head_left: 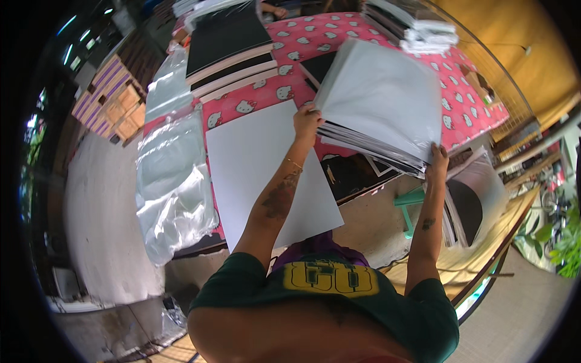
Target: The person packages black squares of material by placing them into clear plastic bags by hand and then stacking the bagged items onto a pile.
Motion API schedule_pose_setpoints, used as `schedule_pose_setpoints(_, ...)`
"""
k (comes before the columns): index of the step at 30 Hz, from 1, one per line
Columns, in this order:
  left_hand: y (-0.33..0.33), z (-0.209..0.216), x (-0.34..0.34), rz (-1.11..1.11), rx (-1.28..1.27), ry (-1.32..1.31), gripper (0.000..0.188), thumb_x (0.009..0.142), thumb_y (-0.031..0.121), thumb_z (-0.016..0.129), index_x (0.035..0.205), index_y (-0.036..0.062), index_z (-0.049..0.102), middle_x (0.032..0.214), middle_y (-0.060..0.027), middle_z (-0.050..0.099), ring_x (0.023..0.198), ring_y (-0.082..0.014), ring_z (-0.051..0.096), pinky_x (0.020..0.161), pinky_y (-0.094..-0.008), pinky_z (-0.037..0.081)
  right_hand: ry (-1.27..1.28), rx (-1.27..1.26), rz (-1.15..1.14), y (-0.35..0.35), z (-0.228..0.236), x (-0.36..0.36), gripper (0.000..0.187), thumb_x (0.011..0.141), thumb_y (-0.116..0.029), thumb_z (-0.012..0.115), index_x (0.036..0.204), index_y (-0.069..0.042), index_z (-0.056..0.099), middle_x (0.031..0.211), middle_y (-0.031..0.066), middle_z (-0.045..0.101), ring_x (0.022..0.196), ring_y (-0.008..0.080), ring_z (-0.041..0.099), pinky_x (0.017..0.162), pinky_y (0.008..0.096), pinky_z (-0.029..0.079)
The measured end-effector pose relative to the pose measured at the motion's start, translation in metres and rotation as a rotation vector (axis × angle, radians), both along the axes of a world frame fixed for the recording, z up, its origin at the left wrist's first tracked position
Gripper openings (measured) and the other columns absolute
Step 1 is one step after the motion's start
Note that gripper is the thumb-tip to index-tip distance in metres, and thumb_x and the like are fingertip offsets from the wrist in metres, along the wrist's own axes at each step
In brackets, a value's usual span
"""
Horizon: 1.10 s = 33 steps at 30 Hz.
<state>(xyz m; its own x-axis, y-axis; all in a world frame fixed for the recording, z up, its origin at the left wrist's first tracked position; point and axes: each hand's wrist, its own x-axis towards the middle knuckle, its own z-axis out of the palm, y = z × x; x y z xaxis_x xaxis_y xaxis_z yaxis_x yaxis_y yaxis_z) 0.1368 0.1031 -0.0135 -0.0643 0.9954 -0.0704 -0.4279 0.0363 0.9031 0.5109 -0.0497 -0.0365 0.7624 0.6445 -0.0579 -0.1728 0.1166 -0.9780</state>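
Both my hands grip a thick stack of flat sheets in see-through plastic sleeves (381, 97), tilted over the right part of the table. My left hand (307, 126) is closed on its near left corner. At the near right corner, my right hand (439, 162) is closed on the edge, its fingers partly hidden. A large white sheet (260, 163) lies flat in front of me, under my left forearm. Beneath the stack's near edge, a black panel (354, 175) shows in part.
The table has a pink patterned cover (287, 36). Shiny plastic sleeves (172, 187) hang over its left edge. Black boards (227, 36) are piled at the far left, wrapped packs (411, 27) at the far right. A green stool (408, 202) and leaning wrapped boards (475, 199) stand right of me.
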Motion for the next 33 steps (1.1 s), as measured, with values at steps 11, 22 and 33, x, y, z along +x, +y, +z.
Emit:
schedule_pose_setpoints(11,-0.128,-0.013,-0.3,0.379,0.288,1.085,0.021,0.076,0.003,0.062,0.097,0.0028,0.062,0.093,-0.0143,0.064,0.077,-0.0248,0.063,0.07,-0.0322,0.05,-0.523,-0.212,-0.052,-0.011,-0.002,0.03,0.037,0.086,-0.03,0.054,0.098,0.004,0.063,0.088,0.0171,0.063,0.078,0.0259,0.057,0.075,0.0388,0.044)
schedule_pose_setpoints(22,-0.236,-0.024,-0.493,0.465,-0.014,1.616,0.02,0.081,0.023,0.061,0.085,0.0034,0.065,0.081,-0.018,0.063,0.078,-0.035,0.061,0.068,-0.0413,0.047,-0.01,0.04,1.481,-0.035,-0.003,-0.471,0.041,0.09,-0.035,0.047,0.115,-0.003,0.053,0.104,0.0066,0.059,0.098,0.0163,0.056,0.085,0.0351,0.044)
schedule_pose_setpoints(33,-0.216,0.026,-0.498,0.2,0.036,1.066,0.017,0.084,0.012,0.051,0.091,-0.0003,0.061,0.069,-0.0133,0.062,0.064,-0.021,0.062,0.061,-0.0324,0.048,0.189,-0.287,1.277,-0.05,-0.037,-0.679,0.055,0.077,-0.031,0.07,0.118,-0.003,0.044,0.119,0.0124,0.042,0.108,0.0252,0.041,0.091,0.0394,0.035)
